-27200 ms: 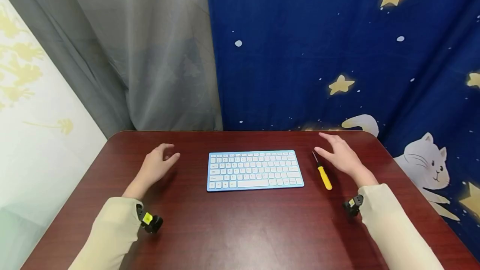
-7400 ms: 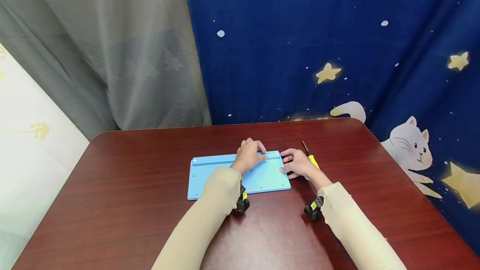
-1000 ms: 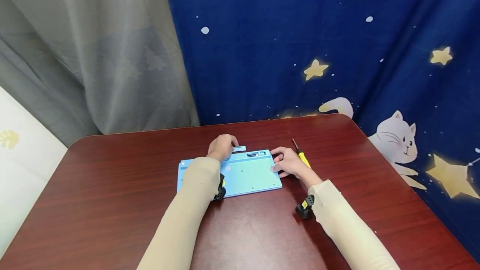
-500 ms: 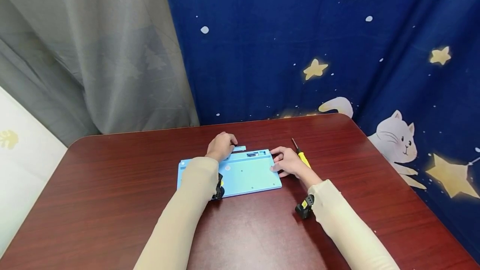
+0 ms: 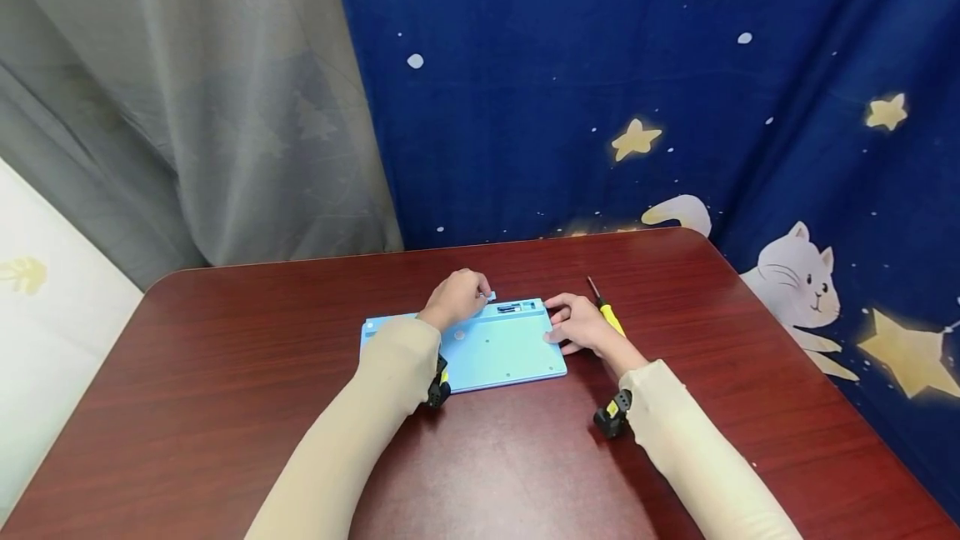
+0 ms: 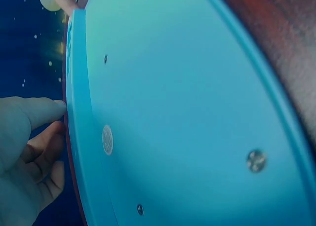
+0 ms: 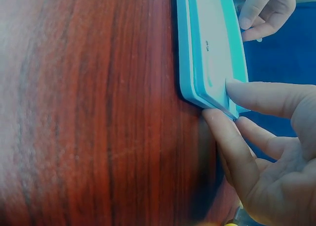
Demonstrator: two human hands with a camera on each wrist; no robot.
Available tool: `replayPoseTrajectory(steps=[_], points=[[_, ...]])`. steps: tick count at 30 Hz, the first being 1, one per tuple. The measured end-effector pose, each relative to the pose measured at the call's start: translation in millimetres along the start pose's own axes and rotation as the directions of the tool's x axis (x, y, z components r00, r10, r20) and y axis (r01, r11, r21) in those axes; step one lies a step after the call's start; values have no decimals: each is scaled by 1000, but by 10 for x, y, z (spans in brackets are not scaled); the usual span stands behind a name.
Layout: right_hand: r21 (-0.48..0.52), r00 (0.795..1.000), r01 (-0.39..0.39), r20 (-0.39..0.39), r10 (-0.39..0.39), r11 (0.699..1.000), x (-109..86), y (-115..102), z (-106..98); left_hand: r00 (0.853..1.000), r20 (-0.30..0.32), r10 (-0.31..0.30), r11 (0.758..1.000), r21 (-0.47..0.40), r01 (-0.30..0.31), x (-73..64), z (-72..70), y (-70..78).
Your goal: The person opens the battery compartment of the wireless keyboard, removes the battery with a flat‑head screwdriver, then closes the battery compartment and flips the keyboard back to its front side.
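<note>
Keyboard: light-blue keyboard (image 5: 510, 352), underside up on the surface (image 5: 225, 373), between the two hands; key side faces down, out of sight.
Left hand: left hand (image 5: 455, 298) at the far long edge, left of the bay, fingers curled over the cover; can't tell if it grips or only touches.
Cover: small light-blue cover (image 5: 492, 297), just beyond the far edge; only one end shows past the left fingers, rest hidden.
Right hand: right hand (image 5: 585, 327) pinches the keyboard's right end, thumb on the underside, a finger at the edge below.
Battery bay: open battery bay (image 5: 513, 307) in the far strip, between the hands; dark contents, too small to make out.
Near-left corner: hidden behind the left sleeve (image 5: 352, 432).
Left wrist view: keyboard runs out of frame; screw (image 6: 256, 160) readable, bay edge-on, right hand cut off at top.
Right wrist view: only the right end in frame.
Screwdriver: yellow-handled screwdriver (image 5: 611, 318) just right of the right hand; handle end hidden behind that hand.
</note>
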State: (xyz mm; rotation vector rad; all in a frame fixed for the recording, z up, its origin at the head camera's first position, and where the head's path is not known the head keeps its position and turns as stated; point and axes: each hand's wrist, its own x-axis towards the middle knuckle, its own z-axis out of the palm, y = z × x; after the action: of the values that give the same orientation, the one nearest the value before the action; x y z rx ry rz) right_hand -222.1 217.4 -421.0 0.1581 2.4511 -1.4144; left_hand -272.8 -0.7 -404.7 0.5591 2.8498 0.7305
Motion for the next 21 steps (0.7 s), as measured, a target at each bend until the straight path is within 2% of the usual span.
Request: replayPoseTrajectory(steps=[5, 9, 14, 21], points=[[-2, 1000, -3, -5, 3, 1000, 5, -3, 9, 1000, 22, 5, 1000, 10, -5, -47, 18, 28], [-6, 1000, -7, -7, 7, 1000, 4, -7, 16, 1000, 13, 15, 1000, 3, -15, -95, 49, 18], [-13, 1000, -8, -13, 8, 1000, -2, -2, 16, 1000, -14, 15, 996, -88, -16, -159, 92, 4], [-8, 1000, 4, -14, -4, 1000, 0, 8, 11, 997, -70, -23, 972, -236, 6, -199, 131, -6]])
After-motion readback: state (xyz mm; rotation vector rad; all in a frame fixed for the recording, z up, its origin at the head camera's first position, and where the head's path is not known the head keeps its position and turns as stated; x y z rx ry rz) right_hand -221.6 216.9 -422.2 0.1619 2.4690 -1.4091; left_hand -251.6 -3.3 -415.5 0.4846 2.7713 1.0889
